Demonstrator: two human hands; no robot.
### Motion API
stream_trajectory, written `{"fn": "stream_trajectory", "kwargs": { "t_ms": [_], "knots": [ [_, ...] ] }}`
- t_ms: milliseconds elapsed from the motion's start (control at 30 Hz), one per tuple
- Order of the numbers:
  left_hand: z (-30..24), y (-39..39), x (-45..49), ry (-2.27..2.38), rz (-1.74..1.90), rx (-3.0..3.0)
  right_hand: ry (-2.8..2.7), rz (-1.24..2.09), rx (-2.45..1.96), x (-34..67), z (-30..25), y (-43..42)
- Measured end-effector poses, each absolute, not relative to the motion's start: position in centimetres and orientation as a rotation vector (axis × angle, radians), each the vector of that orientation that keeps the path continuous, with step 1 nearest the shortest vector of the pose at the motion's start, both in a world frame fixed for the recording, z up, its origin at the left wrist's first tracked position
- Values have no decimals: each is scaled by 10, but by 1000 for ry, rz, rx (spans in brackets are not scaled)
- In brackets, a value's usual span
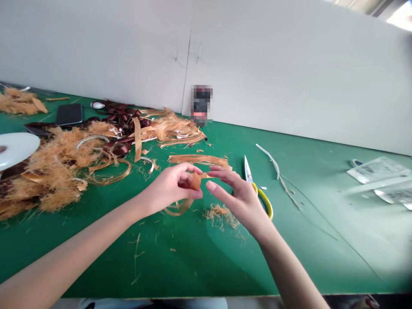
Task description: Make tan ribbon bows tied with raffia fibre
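My left hand (167,184) is closed around a tan ribbon-like strip (195,182), its thumb and fingers pinching it. Part of the strip curls in a loop below that hand, just over the green table. My right hand (243,199) faces it from the right, thumb and fingers apart. A short end of the strip points toward its fingertips; whether they touch, I cannot tell. Behind both hands lies a flat bundle of tan fibres (199,159). Scissors with yellow handles (268,206) lie beside my right hand, partly hidden by it. Under the hands sits a small heap of fibre clippings (220,214).
Frizzy tan fibre (61,171), brown ribbon (122,116) and a white disc-shaped spool (19,148) crowd the left side. A dark phone (69,114) lies behind them. Clear plastic packets (378,169) rest at right. A pale wall panel (289,64) borders the back.
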State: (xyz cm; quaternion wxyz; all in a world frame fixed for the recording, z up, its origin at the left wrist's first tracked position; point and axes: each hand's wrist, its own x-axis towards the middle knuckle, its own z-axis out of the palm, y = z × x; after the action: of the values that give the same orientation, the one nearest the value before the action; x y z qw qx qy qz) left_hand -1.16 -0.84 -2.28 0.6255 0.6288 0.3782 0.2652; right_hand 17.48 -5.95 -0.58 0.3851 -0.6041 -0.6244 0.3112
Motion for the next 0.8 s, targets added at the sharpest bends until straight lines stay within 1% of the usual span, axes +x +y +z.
{"fn": "stream_trajectory", "kwargs": {
  "t_ms": [67, 167, 233, 333, 467, 633, 800],
  "knots": [
    [-20, -8, -7, 871, 600, 1457, -1601, 782, -1496, 165, 0, -56],
    [-17, -7, -5, 865, 626, 1444, -1633, 620, -1480, 157, 7, -51],
    [-15, -5, -7, 831, 629, 1449, -1644, 569, -1449, 156, 14, -49],
    [-11, -4, -11, 807, 592, 1522, -1582, 639, -1347, 159, 26, -45],
    [-12, -2, -20, 784, 521, 1588, -1346, 723, -1316, 166, 44, -40],
    [-22, 3, -36, 800, 479, 1647, -1190, 693, -1308, 175, 58, -35],
    [-28, 12, -57, 916, 468, 1709, -1081, 656, -1296, 187, 58, -32]
  ]
}}
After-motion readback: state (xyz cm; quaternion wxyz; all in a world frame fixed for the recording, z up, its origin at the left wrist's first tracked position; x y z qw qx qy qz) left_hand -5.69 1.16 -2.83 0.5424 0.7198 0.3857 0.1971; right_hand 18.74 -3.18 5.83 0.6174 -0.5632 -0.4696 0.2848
